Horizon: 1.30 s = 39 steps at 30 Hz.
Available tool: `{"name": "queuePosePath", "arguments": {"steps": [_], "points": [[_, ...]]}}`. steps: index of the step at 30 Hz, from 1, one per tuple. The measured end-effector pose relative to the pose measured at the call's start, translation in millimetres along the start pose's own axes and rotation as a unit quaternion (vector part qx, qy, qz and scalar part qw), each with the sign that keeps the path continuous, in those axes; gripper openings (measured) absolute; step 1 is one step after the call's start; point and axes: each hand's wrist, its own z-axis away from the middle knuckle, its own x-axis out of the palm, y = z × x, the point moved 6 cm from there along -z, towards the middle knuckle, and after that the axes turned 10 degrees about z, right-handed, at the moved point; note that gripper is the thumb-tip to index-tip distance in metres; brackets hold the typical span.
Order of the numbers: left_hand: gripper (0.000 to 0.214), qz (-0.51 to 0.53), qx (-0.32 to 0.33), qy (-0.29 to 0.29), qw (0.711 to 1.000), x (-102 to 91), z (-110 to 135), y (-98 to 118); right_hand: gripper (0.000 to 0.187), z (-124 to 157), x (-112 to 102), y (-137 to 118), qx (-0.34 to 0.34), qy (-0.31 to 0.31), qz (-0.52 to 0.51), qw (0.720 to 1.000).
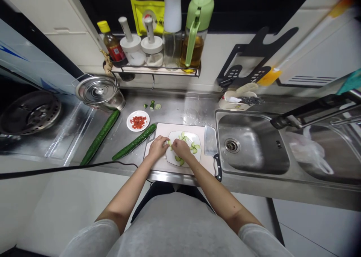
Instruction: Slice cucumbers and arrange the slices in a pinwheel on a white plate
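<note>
Over the left side of a white square plate (184,162), my left hand (158,148) pinches a small pale-green cucumber slice (169,142). Close beside it, my right hand (182,150) has its fingers drawn together and pointing down at the plate; what they hold, if anything, is hidden. Thin cucumber slices (194,147) lie in curved, fanned groups on the plate, with another group (179,160) near its front edge. The plate rests on a pale cutting board (160,130). A cleaver (210,142) with a black handle lies along the board's right side.
Two whole cucumbers (137,142) (100,136) lie to the left. Behind them stand a small plate of chopped red pieces (138,121) and a lidded steel pot (98,91). Cucumber scraps (152,105) sit behind the board. A sink (254,144) is on the right; a condiment rack (158,70) hangs above.
</note>
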Motion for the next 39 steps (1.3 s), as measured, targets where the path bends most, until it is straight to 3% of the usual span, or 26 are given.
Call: {"name": "queuePosePath", "arguments": {"steps": [15,25,39], "points": [[0.027,0.011,0.004,0.006,1.0,1.0,1.2,-5.3,0.024,2.9,4.6,-11.0,-0.046,-0.003,0.083,0.995],[0.027,0.021,-0.003,0.011,1.0,0.6,0.7,-6.0,0.016,-3.1,5.1,-4.4,-0.015,-0.002,-0.003,1.0],[0.028,0.044,0.008,0.007,0.999,4.2,-0.8,-2.1,0.011,0.6,5.2,2.9,-0.012,0.018,-0.029,0.999]]}}
